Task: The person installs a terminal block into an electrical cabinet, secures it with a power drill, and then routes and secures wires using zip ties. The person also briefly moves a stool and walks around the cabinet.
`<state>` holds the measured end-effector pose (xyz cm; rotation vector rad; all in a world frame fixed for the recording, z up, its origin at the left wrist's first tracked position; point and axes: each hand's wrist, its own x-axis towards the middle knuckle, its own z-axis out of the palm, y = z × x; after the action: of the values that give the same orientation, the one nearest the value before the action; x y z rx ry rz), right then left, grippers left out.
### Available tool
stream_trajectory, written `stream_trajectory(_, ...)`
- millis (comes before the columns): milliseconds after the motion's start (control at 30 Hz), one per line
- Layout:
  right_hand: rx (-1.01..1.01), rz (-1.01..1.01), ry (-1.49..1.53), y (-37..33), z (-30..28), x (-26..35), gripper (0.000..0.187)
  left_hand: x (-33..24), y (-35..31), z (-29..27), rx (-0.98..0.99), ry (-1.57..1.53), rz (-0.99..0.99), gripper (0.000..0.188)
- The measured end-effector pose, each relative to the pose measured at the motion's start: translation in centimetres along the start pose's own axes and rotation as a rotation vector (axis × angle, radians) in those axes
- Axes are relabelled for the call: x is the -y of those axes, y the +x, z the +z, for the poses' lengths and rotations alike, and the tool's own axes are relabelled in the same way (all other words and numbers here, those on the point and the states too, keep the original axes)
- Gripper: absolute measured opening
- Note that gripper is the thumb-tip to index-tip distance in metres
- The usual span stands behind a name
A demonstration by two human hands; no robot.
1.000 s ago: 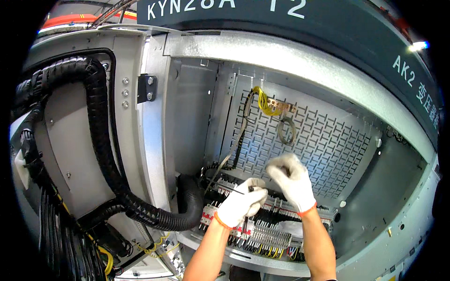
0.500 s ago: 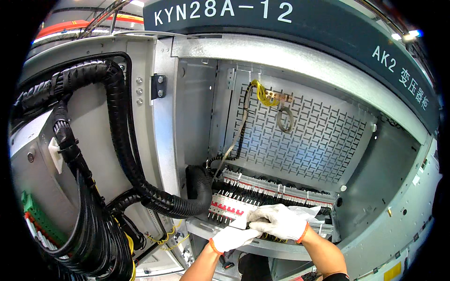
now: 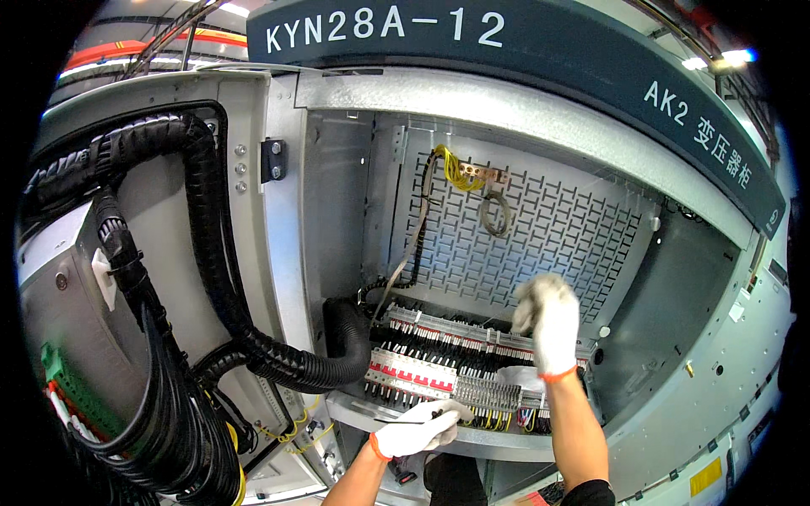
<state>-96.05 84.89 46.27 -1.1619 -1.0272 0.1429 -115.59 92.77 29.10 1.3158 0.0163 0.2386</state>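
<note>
My left hand (image 3: 419,428), in a white glove with an orange cuff, is closed at the cabinet's front lip, just below a row of circuit breakers (image 3: 412,374) with red levers. A thin dark thing (image 3: 438,413) shows at its fingers; its kind is unclear. My right hand (image 3: 550,325), gloved alike, is raised over the right part of the rear terminal row (image 3: 447,329). Its fingers are curled, and whatever they may hold is hidden. Below it, a crumpled whitish sheet or bag (image 3: 516,376) lies on the wiring, beside a grey terminal block (image 3: 488,393).
A slotted metal back plate (image 3: 523,219) rises behind the terminals, with yellow wires (image 3: 460,171) on a copper bar. Thick black corrugated conduit (image 3: 342,354) enters at the left from the open door (image 3: 160,244). Grey cabinet wall (image 3: 675,253) bounds the right.
My hands have come apart. The right has lifted up and to the right, off the white sheet; the left stays low, and the terminal block between them is uncovered. The view has shifted slightly.
</note>
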Motion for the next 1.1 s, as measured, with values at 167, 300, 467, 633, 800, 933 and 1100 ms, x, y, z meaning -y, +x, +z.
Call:
stream_trajectory(167, -0.054, -0.032, 0.125, 4.7, -2.2, -0.4, 0.019, -1.4, 2.8, -1.0, -0.474, -0.080, 0.240, 0.031)
stream_trajectory(300, 0.139, -0.426, -0.086, 3.2, 1.0, -1.4, 0.013, -5.9, 6.0, 0.4, -0.478, -0.079, 0.360, 0.035)
stream_trajectory(467, 0.612, -0.900, -0.617, 5.0, 2.8, -2.2, 0.016, -10.5, 12.5, -3.3, -0.438, -0.426, 0.380, 0.029)
stream_trajectory(633, 0.701, -0.932, -0.622, 10.3, 2.6, -1.3, 0.017, -14.3, 16.4, -6.1, -0.338, -0.493, 0.428, 0.024)
stream_trajectory(800, 0.771, -0.905, -0.682, 13.7, 3.9, -1.0, 0.019, -18.7, 18.5, -6.3, -0.501, -0.246, 0.665, 0.022)
stream_trajectory(933, 0.694, -0.942, -0.704, 16.4, 5.4, -1.5, 0.023, -21.7, 20.3, -8.9, -0.843, -0.029, 0.833, 0.016)
stream_trajectory(1100, 0.462, -0.885, -0.789, 19.4, 5.3, -2.2, 0.027, -23.8, 22.6, -12.9, -1.027, 0.175, 0.569, 0.025)
